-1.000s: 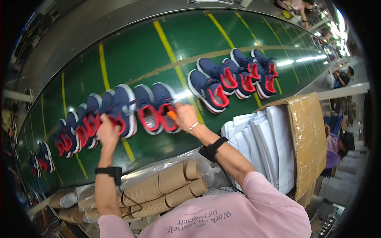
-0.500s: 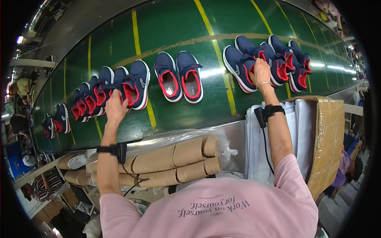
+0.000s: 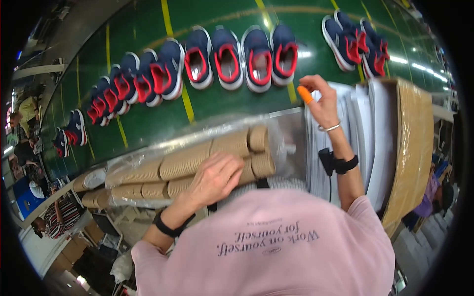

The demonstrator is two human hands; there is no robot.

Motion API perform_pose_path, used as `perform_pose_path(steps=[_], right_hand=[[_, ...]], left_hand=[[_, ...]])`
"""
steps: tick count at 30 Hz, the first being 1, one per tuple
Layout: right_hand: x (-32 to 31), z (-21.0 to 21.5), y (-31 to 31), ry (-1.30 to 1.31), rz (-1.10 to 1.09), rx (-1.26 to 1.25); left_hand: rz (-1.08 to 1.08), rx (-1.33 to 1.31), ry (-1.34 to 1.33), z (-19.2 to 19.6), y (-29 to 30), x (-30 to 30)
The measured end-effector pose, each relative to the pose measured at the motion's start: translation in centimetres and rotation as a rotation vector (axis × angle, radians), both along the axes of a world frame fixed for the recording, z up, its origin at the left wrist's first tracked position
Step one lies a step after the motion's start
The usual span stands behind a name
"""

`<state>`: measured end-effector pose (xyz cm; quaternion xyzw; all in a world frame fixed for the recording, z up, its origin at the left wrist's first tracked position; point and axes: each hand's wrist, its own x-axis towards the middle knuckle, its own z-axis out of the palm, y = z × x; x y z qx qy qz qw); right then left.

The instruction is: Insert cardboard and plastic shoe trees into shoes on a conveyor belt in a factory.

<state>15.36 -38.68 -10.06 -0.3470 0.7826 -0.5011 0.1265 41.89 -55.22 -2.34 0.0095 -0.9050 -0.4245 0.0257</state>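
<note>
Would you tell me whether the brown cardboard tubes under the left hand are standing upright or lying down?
Lying down. The cardboard tubes lie stacked in rows inside a clear plastic wrap, and the left hand rests on top of them.

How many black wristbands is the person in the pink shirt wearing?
2. One wristband sits behind the left hand resting on cardboard rolls; the other is behind the right hand, below a silver bracelet.

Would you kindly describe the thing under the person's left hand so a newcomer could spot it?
Start at the green conveyor belt carrying navy shoes. On its near edge lie brown paper rolls in clear plastic, under the left hand. Unlike the white sheets alongside, they are ribbed cylinders.
</note>
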Motion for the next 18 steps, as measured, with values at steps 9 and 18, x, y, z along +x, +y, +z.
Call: perform_pose_path(steps=[9,18], right_hand=[[14.0,-0.1,7.6,-0.526,0.323,0.046],[18.0,-1.9,7.8,-0.601,0.221,0.066]], left_hand=[[-0.004,-0.259,-0.045,-2.9,6.4,1.4],[0.045,-0.268,0.095,-5.5,7.0,2.8]])
